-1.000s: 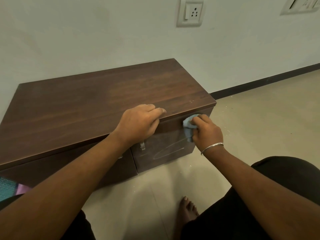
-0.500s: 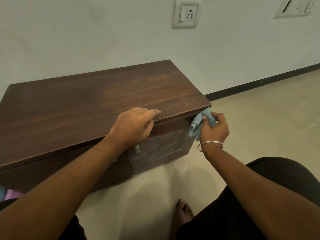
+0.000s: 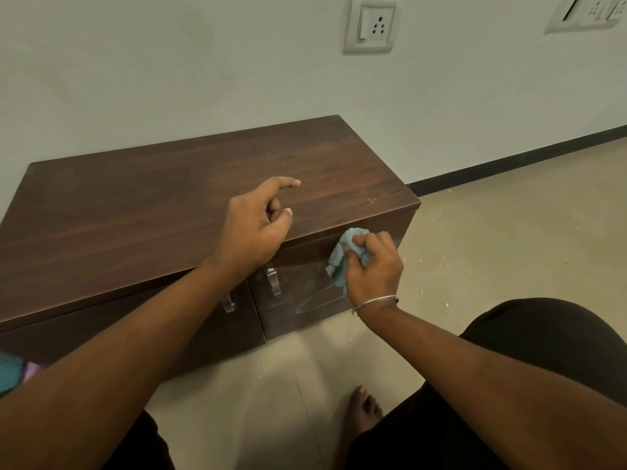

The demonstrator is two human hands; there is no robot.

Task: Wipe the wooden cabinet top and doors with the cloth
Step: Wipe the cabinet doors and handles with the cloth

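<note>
Since half a second ago, the left hand (image 3: 252,228) has lifted off the front edge of the low dark brown wooden cabinet (image 3: 142,212). It now hovers just above the cabinet top near that edge, loosely half open, forefinger stretched forward and the other fingers curled, gripping nothing. The right hand (image 3: 375,264), which was at the cabinet's right front corner, has come back across the right-hand door (image 3: 305,300) and sits near its upper edge.

That right hand, with a thin metal bangle (image 3: 373,303) at the wrist, is curled closed around a crumpled pale blue cloth (image 3: 341,257). The cloth bulges out to the left of the fingers and appears pressed against the door face, just under the overhanging top.

Below the cloth, pale curved smear marks show on the door. Two small metal handles (image 3: 273,281) stand where the right door meets the left door (image 3: 152,334). A few light specks lie on the cabinet top near its right front corner.

The step in hand appears to be wiping the right door, starting along its upper part. The next move likely calls for firm strokes down and across the door, over the smears, working around the handle. The left door seems to be untouched yet. Whether the top is finished cannot be told, though the specks suggest another pass.
</note>
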